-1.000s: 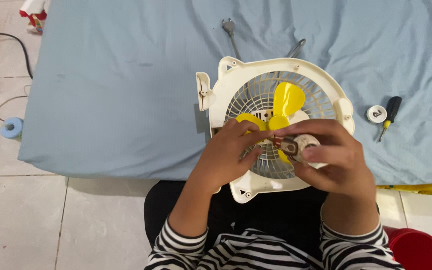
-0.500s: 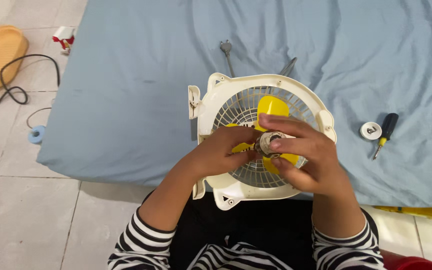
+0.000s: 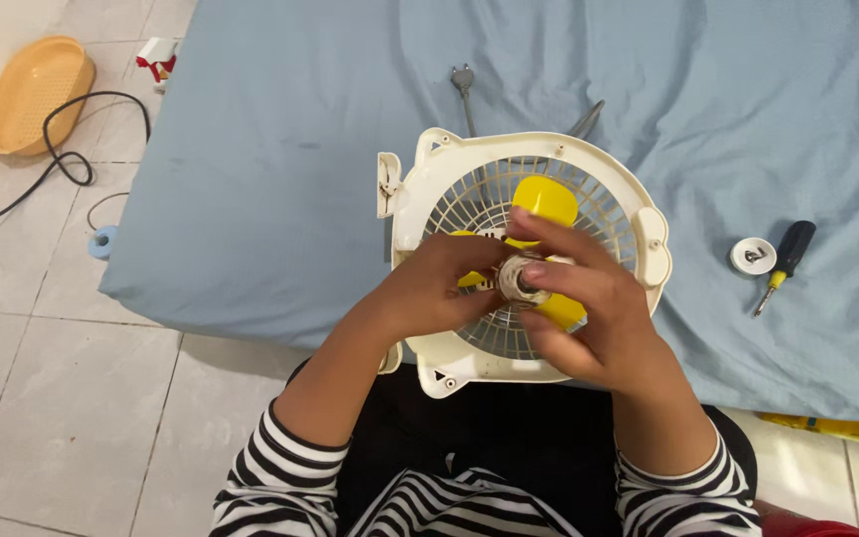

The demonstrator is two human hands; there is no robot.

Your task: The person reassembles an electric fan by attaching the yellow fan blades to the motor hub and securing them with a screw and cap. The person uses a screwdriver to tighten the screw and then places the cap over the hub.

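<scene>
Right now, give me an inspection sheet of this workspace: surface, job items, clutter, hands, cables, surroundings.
Surface: blue sheet, wrinkled, over a low bed.
Job's things: cream fan housing lying flat on the sheet, grille up, yellow blades inside; small round wound part held over the hub.
Clutter: screwdriver with black handle beside a white round cap, right of the fan.
Hands: left hand and right hand both pinch the round part.
Cables: plug on the sheet behind the fan; black cord looped on the floor.
Surroundings: tiled floor, tan oval tray, blue tape roll.
</scene>
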